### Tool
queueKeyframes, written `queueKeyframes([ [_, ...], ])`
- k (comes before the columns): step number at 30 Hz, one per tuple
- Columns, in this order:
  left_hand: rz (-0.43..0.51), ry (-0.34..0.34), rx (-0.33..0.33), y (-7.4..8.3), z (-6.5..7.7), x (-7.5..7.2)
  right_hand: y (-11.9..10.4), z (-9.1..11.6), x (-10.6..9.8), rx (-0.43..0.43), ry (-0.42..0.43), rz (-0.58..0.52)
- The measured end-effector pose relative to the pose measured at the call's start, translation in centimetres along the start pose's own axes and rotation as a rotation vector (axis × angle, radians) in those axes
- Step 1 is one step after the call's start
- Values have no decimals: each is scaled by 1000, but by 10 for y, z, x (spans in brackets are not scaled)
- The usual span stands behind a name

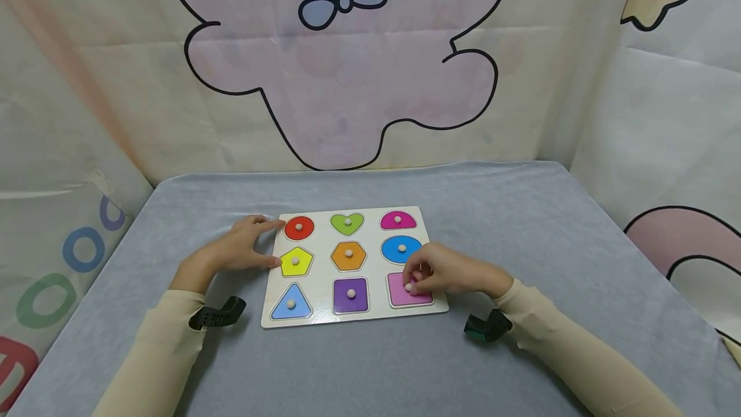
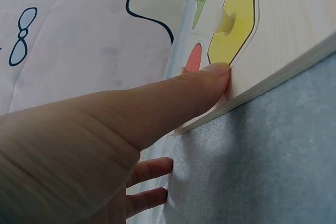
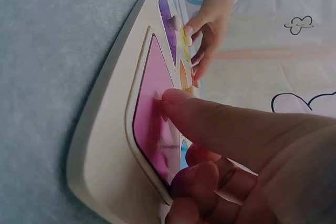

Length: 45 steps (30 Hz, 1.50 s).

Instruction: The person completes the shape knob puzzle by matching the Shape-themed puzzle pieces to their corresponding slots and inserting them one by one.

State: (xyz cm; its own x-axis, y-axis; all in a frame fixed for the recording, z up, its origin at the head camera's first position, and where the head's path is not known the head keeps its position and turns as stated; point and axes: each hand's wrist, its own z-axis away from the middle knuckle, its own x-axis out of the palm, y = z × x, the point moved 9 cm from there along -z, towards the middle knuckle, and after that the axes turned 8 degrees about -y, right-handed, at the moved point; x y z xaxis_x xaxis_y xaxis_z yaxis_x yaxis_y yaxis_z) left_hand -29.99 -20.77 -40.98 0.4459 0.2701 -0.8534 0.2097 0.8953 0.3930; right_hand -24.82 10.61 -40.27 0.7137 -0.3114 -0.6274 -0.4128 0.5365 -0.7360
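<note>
A white wooden knob-puzzle board (image 1: 321, 275) lies on the cloth, its coloured shapes seated in their recesses. My right hand (image 1: 451, 269) pinches the small knob of the pink square puzzle piece (image 1: 413, 300) at the near right corner. In the right wrist view the thumb (image 3: 181, 103) bears on that knob, the other fingers curled below, and the pink piece sits inside its outline. At the board's left edge, my left hand (image 1: 240, 250) rests with its thumb beside the yellow pentagon (image 1: 296, 269) and a fingertip near the red circle (image 1: 299, 235).
Other pieces on the board include a purple square (image 1: 341, 304), a light-blue triangle (image 1: 283, 311) and a blue oval (image 1: 393, 256). Grey cloth (image 1: 347, 372) covers the table. Printed fabric walls (image 1: 133, 101) stand behind and at both sides.
</note>
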Motion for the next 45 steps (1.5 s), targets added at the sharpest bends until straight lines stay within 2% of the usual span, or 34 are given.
queueKeyframes([
  [30, -10, -1, -2, 2, -2, -2, -1, 0, -1, -23, 5, -13],
  [45, -4, -12, -7, -1, -1, 1, 3, -1, 2, -2, -14, -25],
])
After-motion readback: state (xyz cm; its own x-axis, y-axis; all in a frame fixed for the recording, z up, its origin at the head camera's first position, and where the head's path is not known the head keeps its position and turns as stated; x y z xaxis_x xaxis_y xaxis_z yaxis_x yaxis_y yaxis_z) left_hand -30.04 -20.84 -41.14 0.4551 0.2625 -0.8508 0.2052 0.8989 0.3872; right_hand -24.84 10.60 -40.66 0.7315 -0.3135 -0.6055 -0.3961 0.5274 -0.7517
